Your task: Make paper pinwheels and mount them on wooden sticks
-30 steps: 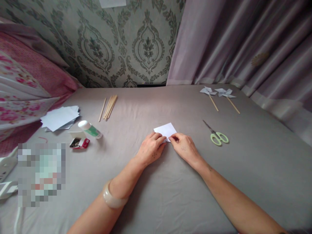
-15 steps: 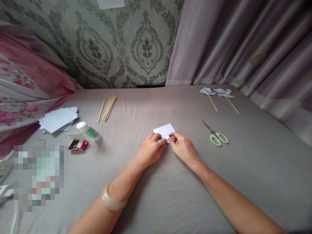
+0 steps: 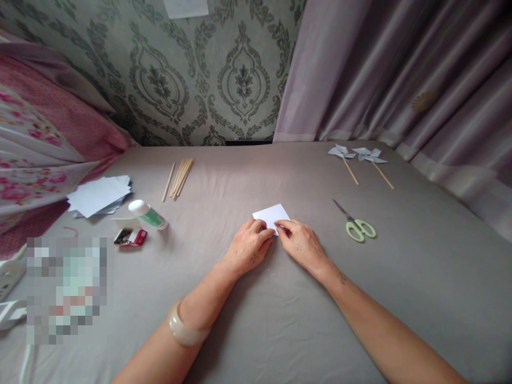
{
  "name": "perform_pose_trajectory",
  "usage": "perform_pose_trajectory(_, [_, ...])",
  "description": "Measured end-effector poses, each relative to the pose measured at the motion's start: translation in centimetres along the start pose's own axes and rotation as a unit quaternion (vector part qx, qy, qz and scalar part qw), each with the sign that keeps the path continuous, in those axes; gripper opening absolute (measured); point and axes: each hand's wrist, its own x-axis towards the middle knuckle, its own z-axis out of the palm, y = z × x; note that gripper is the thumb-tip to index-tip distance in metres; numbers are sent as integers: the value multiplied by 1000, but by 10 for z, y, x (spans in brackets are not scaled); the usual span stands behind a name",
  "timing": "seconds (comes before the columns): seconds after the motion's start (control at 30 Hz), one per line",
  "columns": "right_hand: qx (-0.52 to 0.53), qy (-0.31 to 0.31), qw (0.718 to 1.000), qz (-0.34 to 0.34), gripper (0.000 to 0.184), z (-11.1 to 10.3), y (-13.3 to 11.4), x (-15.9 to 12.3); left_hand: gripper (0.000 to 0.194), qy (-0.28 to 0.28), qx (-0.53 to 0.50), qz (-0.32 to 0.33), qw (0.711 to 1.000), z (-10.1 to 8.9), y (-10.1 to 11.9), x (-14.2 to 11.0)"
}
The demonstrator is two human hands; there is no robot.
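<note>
A small white piece of paper [image 3: 272,213] lies on the cloth-covered surface in front of me, its near edge partly hidden by my fingers. My left hand [image 3: 252,240] is closed on the paper's near left side, thumb and fingers pinched together. From the right, my right hand [image 3: 299,239] pinches the near right side, its thumb and forefinger close to the left fingertips. Green-handled scissors [image 3: 355,224] lie to the right of my right hand, blades pointing away and to the left.
At the left are stacked white paper [image 3: 98,196], a glue stick [image 3: 149,214], an open small red box [image 3: 131,237] and several wooden sticks [image 3: 182,178]. Two paper pinwheels [image 3: 342,152] on sticks lie at the back right. A blurred patch [image 3: 68,288] covers something at the lower left.
The small raised bit of paper between my fingertips no longer shows, and my right fingers have shifted slightly. The whole view has moved a little.
</note>
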Motion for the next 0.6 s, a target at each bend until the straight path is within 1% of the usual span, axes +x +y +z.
perform_pose_trajectory(0.4, [-45,-25,999,-4,31,-4,-4,0,26,11,0,11,1000,1,-1,0])
perform_pose_trajectory(0.5, [-63,-42,997,-2,33,-7,-7,0,25,28,-27,12,999,3,-4,-1])
perform_pose_trajectory(0.6, [-102,-83,991,-3,36,-15,-12,3,24,67,-62,-6,996,6,-10,0])
